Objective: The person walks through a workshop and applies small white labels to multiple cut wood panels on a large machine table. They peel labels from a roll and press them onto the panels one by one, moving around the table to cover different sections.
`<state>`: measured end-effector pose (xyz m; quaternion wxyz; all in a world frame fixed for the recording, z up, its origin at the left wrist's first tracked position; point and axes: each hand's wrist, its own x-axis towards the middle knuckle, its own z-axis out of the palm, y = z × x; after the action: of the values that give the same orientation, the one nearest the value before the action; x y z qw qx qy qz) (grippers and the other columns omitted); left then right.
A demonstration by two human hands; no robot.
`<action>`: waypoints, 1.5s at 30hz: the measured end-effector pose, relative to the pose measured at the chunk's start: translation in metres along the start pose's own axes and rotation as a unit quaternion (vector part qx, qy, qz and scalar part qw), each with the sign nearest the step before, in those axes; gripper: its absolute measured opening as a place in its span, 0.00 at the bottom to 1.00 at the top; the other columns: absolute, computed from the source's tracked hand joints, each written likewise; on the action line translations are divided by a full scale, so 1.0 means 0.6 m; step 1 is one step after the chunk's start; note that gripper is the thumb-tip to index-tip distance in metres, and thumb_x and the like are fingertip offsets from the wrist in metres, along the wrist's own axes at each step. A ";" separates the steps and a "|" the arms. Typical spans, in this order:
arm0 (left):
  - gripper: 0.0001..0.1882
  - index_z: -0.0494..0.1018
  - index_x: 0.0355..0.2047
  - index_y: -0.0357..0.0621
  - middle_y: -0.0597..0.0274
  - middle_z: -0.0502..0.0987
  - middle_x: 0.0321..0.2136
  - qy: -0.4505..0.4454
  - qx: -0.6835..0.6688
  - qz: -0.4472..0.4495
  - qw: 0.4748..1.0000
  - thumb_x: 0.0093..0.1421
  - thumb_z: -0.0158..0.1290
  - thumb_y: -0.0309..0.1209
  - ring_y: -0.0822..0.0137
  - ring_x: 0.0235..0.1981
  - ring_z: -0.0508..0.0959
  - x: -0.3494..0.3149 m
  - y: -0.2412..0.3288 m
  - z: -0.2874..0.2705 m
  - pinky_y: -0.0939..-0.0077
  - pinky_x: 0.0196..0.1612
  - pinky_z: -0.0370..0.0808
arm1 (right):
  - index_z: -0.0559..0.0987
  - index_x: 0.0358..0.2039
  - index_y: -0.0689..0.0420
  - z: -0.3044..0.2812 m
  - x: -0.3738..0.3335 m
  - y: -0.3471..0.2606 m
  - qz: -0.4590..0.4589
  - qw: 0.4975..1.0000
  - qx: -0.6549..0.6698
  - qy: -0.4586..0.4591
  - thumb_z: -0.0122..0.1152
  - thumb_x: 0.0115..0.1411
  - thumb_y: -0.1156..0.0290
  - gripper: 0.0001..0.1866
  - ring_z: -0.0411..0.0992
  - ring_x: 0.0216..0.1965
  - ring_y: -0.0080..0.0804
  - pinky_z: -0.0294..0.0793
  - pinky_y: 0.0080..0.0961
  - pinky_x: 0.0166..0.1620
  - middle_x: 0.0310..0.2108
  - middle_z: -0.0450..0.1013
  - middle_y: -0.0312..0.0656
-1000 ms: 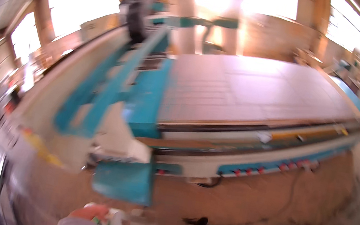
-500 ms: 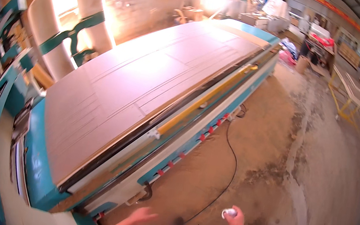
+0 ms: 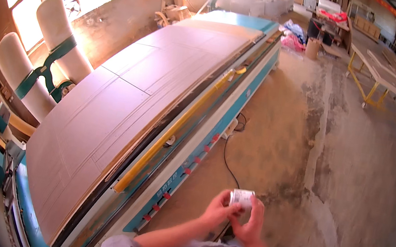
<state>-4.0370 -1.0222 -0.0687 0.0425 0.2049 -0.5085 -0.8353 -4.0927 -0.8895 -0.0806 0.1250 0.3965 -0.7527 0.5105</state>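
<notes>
**A:** What are the hands busy with at this moment?

**B:** Both are up in front of the chest, meeting on a small white roll (image 3: 241,198), which looks like tape or labels. The left hand (image 3: 217,211) has its fingers (image 3: 225,211) curled together against the roll's near-left side; the right hand (image 3: 250,222) wraps its fingers (image 3: 258,209) round the far-right side. So the roll sits pinched between the two sets of fingertips, just above the thumbs.

**A:** Clamped, then, not loose?

**B:** Held from both sides, yes. How hard is beyond telling; the picture is a bit soft there.

**A:** Which step would you call it?

**B:** I judge it to be handling the roll itself, likely finding or picking at its free end. Nothing is peeled off that I can see.

**A:** And what lies beyond the fingers?

**B:** Left of the left fingers runs the long machine bed (image 3: 205,140) with its teal side rail, carrying a broad brown board (image 3: 122,105). A black cable (image 3: 228,155) trails on the dusty floor (image 3: 338,162) just past the fingertips.

**A:** What does the next move call for?

**B:** In my view, one hand steadying the roll while a thumbnail of the other lifts the edge; small, careful fingertip work, with the roll kept from turning.
</notes>
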 end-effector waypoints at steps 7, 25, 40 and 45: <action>0.23 0.62 0.52 0.43 0.56 0.76 0.44 -0.060 -0.079 0.128 0.987 0.59 0.58 0.21 0.62 0.44 0.79 0.226 0.148 0.014 0.69 0.45 0.78 | 0.69 0.53 0.64 -0.054 0.266 0.128 -0.019 0.998 0.064 0.014 0.68 0.48 0.74 0.31 0.70 0.47 0.50 0.70 0.39 0.51 0.47 0.70 0.53; 0.20 0.69 0.47 0.42 0.63 0.73 0.43 0.152 -0.068 0.186 0.968 0.55 0.59 0.33 0.72 0.47 0.72 0.570 0.165 -0.060 0.74 0.50 0.69 | 0.75 0.40 0.61 0.153 0.612 0.410 0.023 0.921 0.215 -0.323 0.66 0.45 0.78 0.18 0.70 0.40 0.36 0.71 0.28 0.44 0.38 0.69 0.44; 0.18 0.72 0.42 0.36 0.62 0.76 0.35 0.804 -0.314 0.145 0.484 0.48 0.55 0.24 0.71 0.38 0.75 0.128 -0.264 0.134 0.77 0.43 0.71 | 0.73 0.50 0.60 0.260 0.247 0.284 -0.162 0.393 0.213 -0.880 0.67 0.48 0.73 0.26 0.73 0.41 0.35 0.73 0.28 0.47 0.42 0.73 0.44; 0.21 0.73 0.44 0.36 0.60 0.77 0.37 0.831 -0.418 0.145 0.337 0.48 0.58 0.26 0.70 0.41 0.75 -0.114 -0.377 0.206 0.75 0.45 0.71 | 0.73 0.51 0.61 0.306 0.068 0.226 -0.215 0.414 0.156 -0.871 0.66 0.49 0.76 0.26 0.73 0.38 0.29 0.74 0.26 0.45 0.39 0.73 0.41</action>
<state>-3.9911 -0.7916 -0.1951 0.6434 0.6719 0.1831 -0.3179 -4.1778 -1.0458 -0.2297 -0.5563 0.7896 -0.2552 -0.0433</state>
